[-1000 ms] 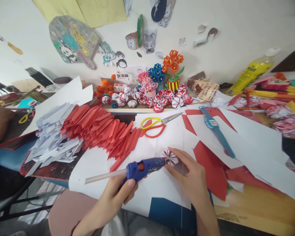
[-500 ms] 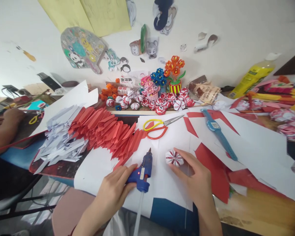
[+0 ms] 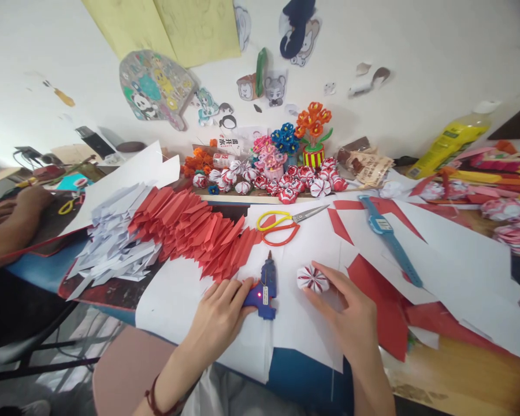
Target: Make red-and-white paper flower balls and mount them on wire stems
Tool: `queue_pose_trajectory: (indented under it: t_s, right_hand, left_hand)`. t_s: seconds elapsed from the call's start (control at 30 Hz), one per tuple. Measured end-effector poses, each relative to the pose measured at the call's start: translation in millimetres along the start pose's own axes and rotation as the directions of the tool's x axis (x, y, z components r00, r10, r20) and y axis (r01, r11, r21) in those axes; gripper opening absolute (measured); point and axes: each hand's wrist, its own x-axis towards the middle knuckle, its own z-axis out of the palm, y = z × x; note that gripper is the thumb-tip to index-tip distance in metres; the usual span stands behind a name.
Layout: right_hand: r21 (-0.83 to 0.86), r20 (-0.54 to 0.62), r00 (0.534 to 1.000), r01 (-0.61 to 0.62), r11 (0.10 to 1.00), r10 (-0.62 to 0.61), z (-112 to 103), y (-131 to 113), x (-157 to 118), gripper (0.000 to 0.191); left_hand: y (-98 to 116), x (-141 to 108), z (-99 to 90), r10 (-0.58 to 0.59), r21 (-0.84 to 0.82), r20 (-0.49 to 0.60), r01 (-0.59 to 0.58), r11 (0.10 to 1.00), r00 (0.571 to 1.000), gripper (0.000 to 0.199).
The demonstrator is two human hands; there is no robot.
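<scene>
My left hand (image 3: 226, 312) is closed round the handle of a blue hot glue gun (image 3: 267, 289), whose red light is lit. The gun lies low over the white paper, nozzle pointing away from me, with a clear glue stick (image 3: 267, 341) out of its rear. Between thumb and index finger of my right hand (image 3: 351, 303) sits a small red-and-white folded paper ball (image 3: 312, 278), resting on the white sheet. Scissors (image 3: 281, 225) with one yellow and one orange handle lie just beyond both hands, blades to the right.
Folded red paper strips (image 3: 190, 231) and white strips (image 3: 117, 242) are heaped at left. Finished paper balls (image 3: 286, 185) and beaded flowers (image 3: 314, 124) line the back. A blue watch (image 3: 387, 237) and red paper (image 3: 377, 300) lie right. Another person's hand (image 3: 34, 199) rests at far left.
My left hand has moved the glue gun forward and slightly right, lowering it toward the paper. My right hand keeps its hold on the paper ball. The view has shifted slightly.
</scene>
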Motion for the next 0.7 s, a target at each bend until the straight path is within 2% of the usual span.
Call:
queue_pose_trajectory:
  t_s: [0.23,0.4,0.6,0.7]
  right_hand:
    - [-0.006,0.008,1.0,-0.001,1.0,0.001,-0.9,-1.8,-1.1,0.037]
    - [-0.031,0.011,0.999,0.051,0.998,-0.051,-0.1,-1.3,-1.4,0.037]
    - [-0.036,0.011,0.99,0.14,0.989,-0.14,2.1,0.1,-3.4,0.037]
    - [-0.043,0.007,0.981,0.192,0.981,-0.192,2.9,-1.1,-3.9,0.037]
  left_hand:
    - [2.1,-3.9,-0.1,-0.05,0.025,0.037,0.049,0.998,0.998,0.046]
    - [2.5,-9.8,-2.9,-0.068,0.062,0.045,0.065,0.996,0.997,0.054]
    - [-0.6,-15.5,-3.0,-0.06,0.093,-0.004,0.06,0.994,0.998,0.059]
    - [1.4,-10.5,-14.2,-0.041,0.067,-0.033,0.043,0.997,0.999,0.054]
